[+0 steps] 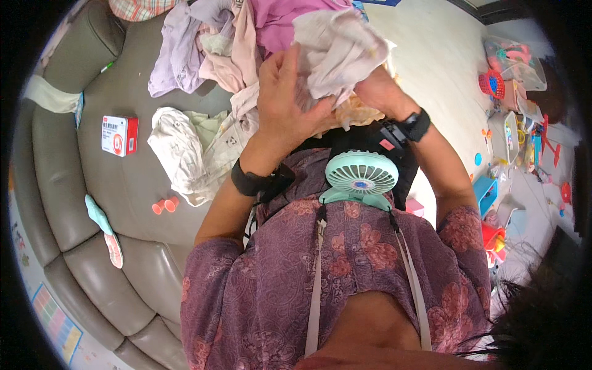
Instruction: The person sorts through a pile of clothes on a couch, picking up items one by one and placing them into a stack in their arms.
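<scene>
A crumpled pale pinkish-white garment (342,55) is held up between both my hands. My left hand (285,102) grips its left side, thumb in front and fingers pointing up along the edge. On the lower right, my right hand (381,94) has hold of the cloth, its fingertips partly hidden by the folds. Under and behind it lie a bright pink-purple cloth (271,24) and a peach-yellow cloth (354,114). Left of my hands are lilac clothes (174,52), a light pink garment (237,58) and a white printed garment (179,151).
On the grey sofa (142,209) are a red-and-white box (119,135), two small coral cups (165,205) and a teal-and-pink insole-shaped item (105,231). A mint fan (361,172) hangs at my chest. Toys and bins (505,135) crowd the floor at right.
</scene>
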`<state>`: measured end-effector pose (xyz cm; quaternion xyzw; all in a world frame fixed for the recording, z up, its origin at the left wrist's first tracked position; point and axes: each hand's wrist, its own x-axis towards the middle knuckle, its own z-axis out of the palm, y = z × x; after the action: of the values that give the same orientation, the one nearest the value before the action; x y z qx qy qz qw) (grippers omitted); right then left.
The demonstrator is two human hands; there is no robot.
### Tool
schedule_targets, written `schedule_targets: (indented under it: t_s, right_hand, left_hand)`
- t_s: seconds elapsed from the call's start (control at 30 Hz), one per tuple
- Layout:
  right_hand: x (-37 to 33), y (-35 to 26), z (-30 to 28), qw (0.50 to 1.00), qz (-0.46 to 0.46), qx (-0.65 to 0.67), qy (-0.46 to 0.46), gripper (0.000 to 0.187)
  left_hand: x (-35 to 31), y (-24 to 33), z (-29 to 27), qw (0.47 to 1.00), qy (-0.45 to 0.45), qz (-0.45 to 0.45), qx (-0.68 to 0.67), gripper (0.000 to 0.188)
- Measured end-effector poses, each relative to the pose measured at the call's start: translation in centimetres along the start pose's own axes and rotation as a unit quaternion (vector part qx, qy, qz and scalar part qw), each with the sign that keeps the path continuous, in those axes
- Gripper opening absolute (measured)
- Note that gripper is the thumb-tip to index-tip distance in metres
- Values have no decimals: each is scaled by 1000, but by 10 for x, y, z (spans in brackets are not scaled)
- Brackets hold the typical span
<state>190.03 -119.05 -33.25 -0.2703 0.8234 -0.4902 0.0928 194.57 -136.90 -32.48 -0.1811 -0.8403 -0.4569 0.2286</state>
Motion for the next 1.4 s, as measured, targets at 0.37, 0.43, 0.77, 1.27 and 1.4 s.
schedule_targets:
  t_s: [0.37,0.43,0.77,1.27,1.4]
  right_hand:
    - [11,-19,-16,985,8,151,-82,32]
    - [12,-9,-16,988,51,100,-107,32]
    - [6,22,2,926,203,317,4,32]
    - [2,37,-11,944,220,211,129,27]
    - [5,41,-19,964,186,130,139,30]
  left_hand:
    - [-27,8,-96,903,197,-338,-177,53]
    - [-26,16,-132,877,401,-242,-109,56]
    - [-38,10,-200,826,512,-156,178,25]
    - [34,-81,-46,933,-66,21,353,64]
    - [47,-137,-45,840,-178,-40,511,62]
